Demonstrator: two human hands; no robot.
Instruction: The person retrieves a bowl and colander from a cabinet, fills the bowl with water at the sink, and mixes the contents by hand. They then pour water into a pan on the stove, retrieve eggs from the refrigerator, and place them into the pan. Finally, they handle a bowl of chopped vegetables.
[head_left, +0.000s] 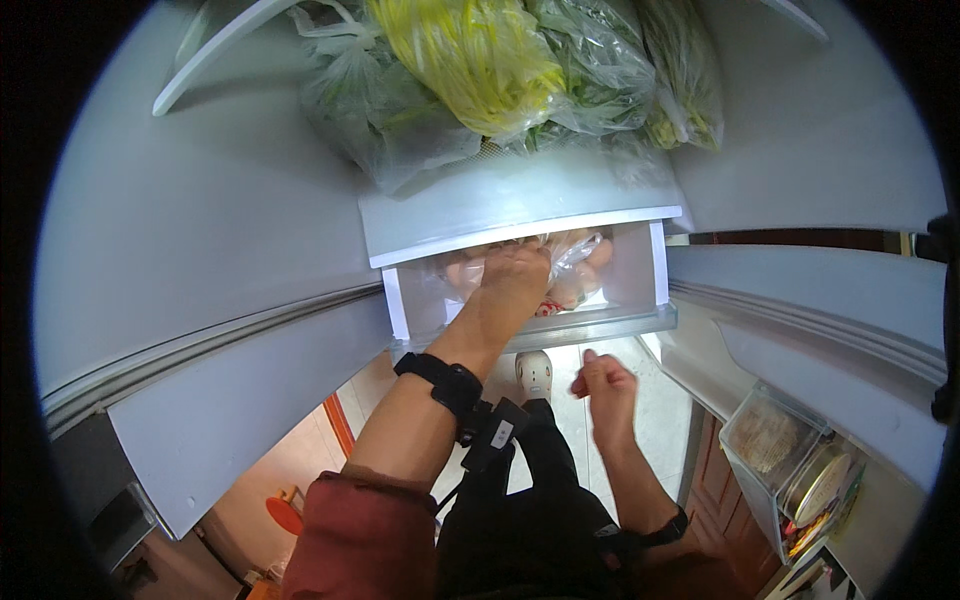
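My left hand (517, 266) reaches down into a pulled-out refrigerator drawer (634, 262). It lies over a clear plastic bag (574, 251) of brown eggs (568, 291), the plastic bunched beside the fingers. The fingertips are hidden, so whether they grip the bag or an egg does not show. A small red-and-white patterned thing (550, 309) shows low in the drawer. My right hand (609, 382) hangs in front of the drawer's clear front edge, slightly blurred, its fingers curled in with nothing visible in them.
Above the drawer, bagged green vegetables (390, 112) and a yellow bundle (480, 67) fill a shelf. Refrigerator doors stand open on both sides; the right door (825, 360) carries a clear bin (757, 480) with containers. A red stool (285, 514) stands lower left.
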